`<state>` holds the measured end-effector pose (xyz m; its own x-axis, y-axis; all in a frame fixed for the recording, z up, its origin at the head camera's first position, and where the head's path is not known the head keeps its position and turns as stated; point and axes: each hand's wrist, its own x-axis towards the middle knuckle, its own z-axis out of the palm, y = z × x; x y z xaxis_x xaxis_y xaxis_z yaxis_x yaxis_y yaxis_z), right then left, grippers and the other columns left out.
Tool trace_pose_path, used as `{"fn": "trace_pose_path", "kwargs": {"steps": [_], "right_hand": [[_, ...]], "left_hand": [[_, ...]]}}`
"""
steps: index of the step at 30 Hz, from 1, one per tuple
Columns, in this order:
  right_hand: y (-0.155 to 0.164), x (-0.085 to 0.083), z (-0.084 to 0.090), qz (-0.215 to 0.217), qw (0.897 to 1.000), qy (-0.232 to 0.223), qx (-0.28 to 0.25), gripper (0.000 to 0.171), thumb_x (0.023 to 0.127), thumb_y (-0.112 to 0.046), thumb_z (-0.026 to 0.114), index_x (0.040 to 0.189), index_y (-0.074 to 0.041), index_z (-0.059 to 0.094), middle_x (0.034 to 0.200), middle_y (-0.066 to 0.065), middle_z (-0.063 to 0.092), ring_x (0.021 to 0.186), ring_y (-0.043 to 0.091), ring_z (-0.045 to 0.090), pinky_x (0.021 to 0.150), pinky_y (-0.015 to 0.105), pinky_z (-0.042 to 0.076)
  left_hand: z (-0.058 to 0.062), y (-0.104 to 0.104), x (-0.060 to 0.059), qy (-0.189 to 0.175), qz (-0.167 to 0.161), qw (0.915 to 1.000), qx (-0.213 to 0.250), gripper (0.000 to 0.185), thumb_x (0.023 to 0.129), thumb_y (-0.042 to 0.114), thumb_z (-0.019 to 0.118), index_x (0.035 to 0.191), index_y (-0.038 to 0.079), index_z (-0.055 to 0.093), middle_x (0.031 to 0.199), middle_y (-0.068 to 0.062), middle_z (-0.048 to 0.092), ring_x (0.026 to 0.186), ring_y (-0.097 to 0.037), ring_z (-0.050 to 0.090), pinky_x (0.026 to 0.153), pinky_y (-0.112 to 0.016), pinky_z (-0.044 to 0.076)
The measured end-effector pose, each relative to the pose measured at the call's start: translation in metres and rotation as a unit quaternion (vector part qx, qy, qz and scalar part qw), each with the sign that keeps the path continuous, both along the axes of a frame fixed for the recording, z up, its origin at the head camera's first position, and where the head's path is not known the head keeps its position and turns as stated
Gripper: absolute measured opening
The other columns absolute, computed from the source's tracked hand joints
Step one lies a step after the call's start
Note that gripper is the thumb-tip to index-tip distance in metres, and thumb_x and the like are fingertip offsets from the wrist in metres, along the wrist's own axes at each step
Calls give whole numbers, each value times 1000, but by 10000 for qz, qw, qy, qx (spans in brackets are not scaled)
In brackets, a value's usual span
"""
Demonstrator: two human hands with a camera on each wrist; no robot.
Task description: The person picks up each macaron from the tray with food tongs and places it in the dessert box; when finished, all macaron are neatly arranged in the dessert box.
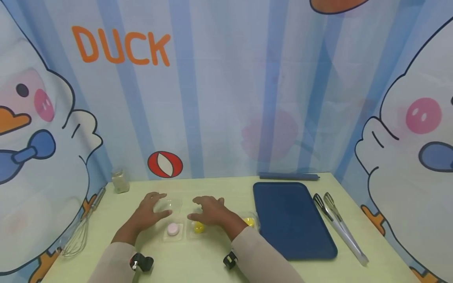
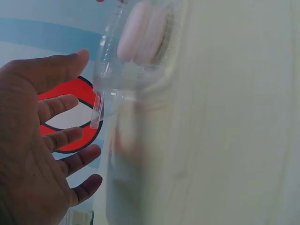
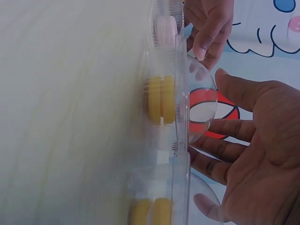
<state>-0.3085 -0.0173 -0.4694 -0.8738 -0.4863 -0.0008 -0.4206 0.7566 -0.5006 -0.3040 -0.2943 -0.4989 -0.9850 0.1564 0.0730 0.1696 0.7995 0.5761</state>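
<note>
A clear plastic clamshell tray [image 1: 177, 220] lies on the pale green table [image 1: 212, 267], holding a pink macaron [image 1: 173, 229] and two yellow macarons [image 1: 198, 226]. My left hand [image 1: 150, 212] hovers over the tray's left part with spread fingers, close to the clear lid [image 2: 110, 89]. My right hand [image 1: 210, 212] spreads over the yellow macaron [image 3: 161, 100]; its fingers lie next to the domed lid [image 3: 199, 112]. Neither hand grips anything. The second yellow macaron [image 1: 249, 222] peeks out beside my right wrist.
A blue tray [image 1: 291, 220] lies to the right, metal tongs [image 1: 339, 226] beyond it. A whisk [image 1: 79, 232] and a small glass jar [image 1: 120, 181] sit at the left. A duck-print curtain closes off the back and sides.
</note>
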Motion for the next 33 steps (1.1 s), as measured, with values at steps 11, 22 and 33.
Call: {"fn": "trace_pose_path", "kwargs": {"steps": [11, 22, 33], "right_hand": [[-20, -14, 1, 3, 9990, -359, 255, 62, 103, -51, 72, 153, -16, 62, 144, 4, 73, 143, 26, 63, 126, 71, 34], [-34, -21, 3, -23, 9976, -672, 146, 60, 105, -47, 70, 156, -16, 59, 148, 7, 71, 146, 28, 61, 129, 73, 30], [-43, -23, 0, -31, 9973, -713, 142, 64, 105, -47, 70, 160, -19, 54, 148, 6, 71, 148, 27, 60, 130, 73, 29]], "left_hand": [[-8, -9, -11, -474, 147, 9980, 400, 75, 103, 44, 73, 162, 5, 47, 156, -35, 53, 141, -56, 55, 112, -72, 50], [-6, -9, -14, -552, 164, 9971, 505, 65, 108, 39, 66, 162, 8, 49, 155, -33, 56, 144, -55, 53, 116, -75, 45], [-14, -16, -16, -357, -127, 9970, 677, 58, 108, 29, 67, 160, 7, 52, 143, -27, 65, 131, -46, 62, 106, -66, 54]]}}
